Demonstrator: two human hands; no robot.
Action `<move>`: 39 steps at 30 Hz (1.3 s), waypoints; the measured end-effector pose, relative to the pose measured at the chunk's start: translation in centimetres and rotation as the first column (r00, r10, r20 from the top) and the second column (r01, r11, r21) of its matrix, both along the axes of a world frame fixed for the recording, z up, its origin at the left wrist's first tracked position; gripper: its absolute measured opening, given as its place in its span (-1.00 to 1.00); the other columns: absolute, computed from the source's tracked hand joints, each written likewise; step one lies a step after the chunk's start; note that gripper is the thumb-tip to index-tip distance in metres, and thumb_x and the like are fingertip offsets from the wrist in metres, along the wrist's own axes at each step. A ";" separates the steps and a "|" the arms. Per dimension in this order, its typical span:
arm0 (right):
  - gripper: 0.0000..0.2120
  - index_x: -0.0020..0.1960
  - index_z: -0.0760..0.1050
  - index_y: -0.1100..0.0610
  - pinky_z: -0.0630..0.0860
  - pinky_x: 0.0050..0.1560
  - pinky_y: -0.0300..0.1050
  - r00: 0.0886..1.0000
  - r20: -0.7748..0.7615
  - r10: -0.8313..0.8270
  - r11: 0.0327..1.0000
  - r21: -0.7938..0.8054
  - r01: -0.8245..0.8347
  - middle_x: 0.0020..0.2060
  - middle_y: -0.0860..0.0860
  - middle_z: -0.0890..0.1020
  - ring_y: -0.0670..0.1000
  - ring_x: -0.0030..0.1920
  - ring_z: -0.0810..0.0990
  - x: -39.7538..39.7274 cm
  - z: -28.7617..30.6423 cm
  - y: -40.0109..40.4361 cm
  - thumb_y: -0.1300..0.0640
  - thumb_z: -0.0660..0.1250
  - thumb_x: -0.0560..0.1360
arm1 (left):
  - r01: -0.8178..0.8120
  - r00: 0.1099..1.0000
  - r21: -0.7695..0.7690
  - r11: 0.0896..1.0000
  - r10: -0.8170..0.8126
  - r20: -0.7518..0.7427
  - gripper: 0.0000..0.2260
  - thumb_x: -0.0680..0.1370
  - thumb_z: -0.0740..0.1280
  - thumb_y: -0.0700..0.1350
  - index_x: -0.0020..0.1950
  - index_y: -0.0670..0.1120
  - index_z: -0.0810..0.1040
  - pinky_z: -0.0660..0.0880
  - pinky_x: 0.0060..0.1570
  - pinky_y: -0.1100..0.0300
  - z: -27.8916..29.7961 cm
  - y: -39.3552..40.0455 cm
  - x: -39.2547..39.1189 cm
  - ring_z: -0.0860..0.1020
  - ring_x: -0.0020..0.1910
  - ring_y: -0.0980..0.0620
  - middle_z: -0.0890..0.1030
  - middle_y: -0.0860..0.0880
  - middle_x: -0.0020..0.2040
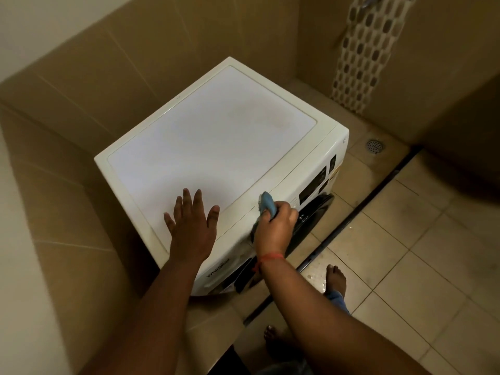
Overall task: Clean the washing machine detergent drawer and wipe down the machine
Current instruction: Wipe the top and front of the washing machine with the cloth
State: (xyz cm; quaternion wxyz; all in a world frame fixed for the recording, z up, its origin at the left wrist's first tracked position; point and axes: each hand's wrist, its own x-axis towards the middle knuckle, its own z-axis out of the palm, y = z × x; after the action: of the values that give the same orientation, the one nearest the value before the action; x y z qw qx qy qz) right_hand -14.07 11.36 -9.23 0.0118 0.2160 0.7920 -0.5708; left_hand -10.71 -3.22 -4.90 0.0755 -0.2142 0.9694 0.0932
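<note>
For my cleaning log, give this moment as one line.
left hand: flat on washing machine top | right hand: grips blue brush at front edge

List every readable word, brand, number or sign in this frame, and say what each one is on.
"Whirlpool": brand name on the washing machine front, near the detergent drawer, seen sideways.
Control panel: markings and dark display too small and blurred to read.
Small mark at the panel's far corner: unreadable.

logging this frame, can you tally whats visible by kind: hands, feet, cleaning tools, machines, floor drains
hands: 2, left hand flat on the washing machine top, right hand gripping the brush
bare feet: 2
blue brush: 1
washing machine: 1
floor drain: 1
total: 7
</note>
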 end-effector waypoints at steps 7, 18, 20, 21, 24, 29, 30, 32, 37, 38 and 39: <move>-0.94 0.03 0.46 0.16 0.45 0.02 -0.22 0.995 -0.006 0.097 0.995 0.039 -0.097 0.06 -0.01 0.38 -0.03 -0.06 0.47 -4.6 0.5 3.8 0.22 0.28 0.56 | 0.058 0.998 0.009 0.998 -0.058 0.011 -0.27 0.53 -0.22 0.30 0.61 -0.05 0.05 -0.10 0.50 -0.26 0.1 3.1 -3.5 -0.04 0.60 -0.15 -0.03 -0.13 0.63; -0.91 0.09 0.45 0.15 0.37 0.11 -0.29 0.999 -0.023 0.033 0.999 -0.022 -0.033 0.10 -0.01 0.45 -0.06 0.04 0.44 -9.9 -2.3 10.1 0.24 0.26 0.58 | 0.096 0.995 0.033 0.995 -0.095 -0.025 -0.29 0.54 -0.19 0.29 0.61 -0.05 0.07 -0.10 0.51 -0.25 0.6 7.0 -8.0 -0.03 0.60 -0.15 -0.01 -0.13 0.63; -0.91 -0.01 0.43 0.10 0.43 0.02 -0.30 0.986 0.020 0.163 0.987 -0.018 -0.162 0.05 -0.02 0.47 -0.04 0.00 0.47 -6.9 -4.2 9.7 0.26 0.30 0.56 | 0.100 0.995 0.030 0.995 -0.100 -0.019 -0.30 0.55 -0.17 0.28 0.61 -0.04 0.06 -0.10 0.51 -0.25 0.3 6.9 -7.9 -0.03 0.60 -0.15 -0.02 -0.12 0.63; -0.87 -0.06 0.42 0.08 0.41 -0.08 -0.35 0.981 0.035 0.190 0.982 -0.014 -0.190 0.00 -0.02 0.47 -0.03 -0.04 0.48 -6.0 -5.0 9.6 0.28 0.31 0.54 | 0.101 0.995 0.029 0.994 -0.101 -0.010 -0.30 0.55 -0.17 0.29 0.61 -0.04 0.06 -0.11 0.51 -0.25 0.1 6.7 -7.6 -0.04 0.60 -0.15 -0.02 -0.12 0.63; -0.80 -0.16 0.39 0.06 0.39 -0.21 -0.36 0.976 0.134 0.171 0.985 -0.055 -0.165 -0.03 0.01 0.51 -0.06 -0.13 0.50 -6.7 -6.4 9.8 0.31 0.32 0.52 | 0.108 0.994 0.012 0.994 -0.108 0.024 -0.28 0.53 -0.19 0.30 0.61 -0.04 0.06 -0.14 0.50 -0.23 -0.5 5.9 -6.7 -0.05 0.60 -0.15 -0.03 -0.13 0.63; -0.77 -0.20 0.42 0.01 0.61 -0.01 -0.03 0.960 0.263 0.096 0.991 -0.120 -0.067 -0.02 0.12 0.58 0.10 -0.04 0.59 -7.2 -7.0 9.6 0.31 0.32 0.49 | 0.075 0.996 0.002 0.997 -0.075 0.042 -0.26 0.52 -0.21 0.31 0.61 -0.05 0.07 -0.11 0.50 -0.26 -0.4 4.6 -4.9 -0.04 0.60 -0.15 -0.03 -0.13 0.63; -0.80 -0.18 0.45 0.03 0.62 -0.07 -0.10 0.967 0.245 0.073 0.988 -0.147 -0.037 -0.01 0.11 0.59 0.08 -0.06 0.59 -7.0 -6.3 9.5 0.30 0.33 0.50 | 0.085 0.996 -0.007 0.996 -0.084 0.037 -0.27 0.53 -0.21 0.30 0.61 -0.05 0.07 -0.11 0.50 -0.26 -0.4 4.5 -4.6 -0.04 0.60 -0.16 -0.02 -0.14 0.63; -0.85 -0.14 0.49 0.08 0.53 -0.24 -0.38 0.985 0.167 0.033 0.985 -0.173 -0.003 0.00 0.08 0.57 -0.03 -0.11 0.58 -7.0 -4.7 9.2 0.31 0.33 0.51 | 0.107 0.994 -0.018 0.994 -0.106 0.037 -0.27 0.53 -0.22 0.30 0.61 -0.05 0.07 -0.10 0.49 -0.27 -0.3 4.1 -4.2 -0.04 0.60 -0.15 -0.02 -0.14 0.63; -0.84 -0.12 0.52 0.04 0.47 -0.21 -0.45 0.960 -0.083 0.266 0.950 -0.146 -0.275 -0.04 -0.02 0.55 -0.11 -0.11 0.58 -6.5 0.6 8.7 0.29 0.34 0.52 | 0.098 0.994 0.024 0.995 -0.099 0.050 -0.27 0.53 -0.23 0.30 0.61 -0.04 0.05 -0.11 0.50 -0.27 0.0 4.0 -3.7 -0.06 0.60 -0.14 -0.04 -0.14 0.63; -0.83 -0.09 0.53 0.02 0.54 -0.18 -0.39 0.933 -0.097 0.347 0.910 -0.205 -0.360 -0.05 -0.02 0.59 -0.08 -0.09 0.62 -6.5 1.8 8.5 0.29 0.36 0.52 | 0.111 0.993 0.042 0.993 -0.113 0.038 -0.31 0.56 -0.19 0.28 0.61 -0.05 0.07 -0.10 0.50 -0.28 0.2 4.5 -3.9 -0.05 0.60 -0.14 -0.03 -0.14 0.63; -0.81 -0.07 0.54 0.00 0.61 -0.13 -0.26 0.912 -0.108 0.395 0.871 -0.272 -0.409 -0.06 -0.01 0.63 -0.03 -0.07 0.65 -6.6 2.9 8.5 0.29 0.37 0.51 | 0.132 0.991 0.049 0.990 -0.133 0.016 -0.36 0.60 -0.14 0.26 0.60 -0.05 0.09 -0.08 0.50 -0.28 0.6 5.3 -4.2 -0.03 0.60 -0.15 -0.01 -0.14 0.63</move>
State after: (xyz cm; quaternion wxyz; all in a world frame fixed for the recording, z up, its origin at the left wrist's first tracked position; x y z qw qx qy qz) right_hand -20.62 19.84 -6.29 0.1422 0.0287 0.7279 -0.6701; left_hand -14.89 2.06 -4.34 0.0960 -0.1482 0.9782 0.1092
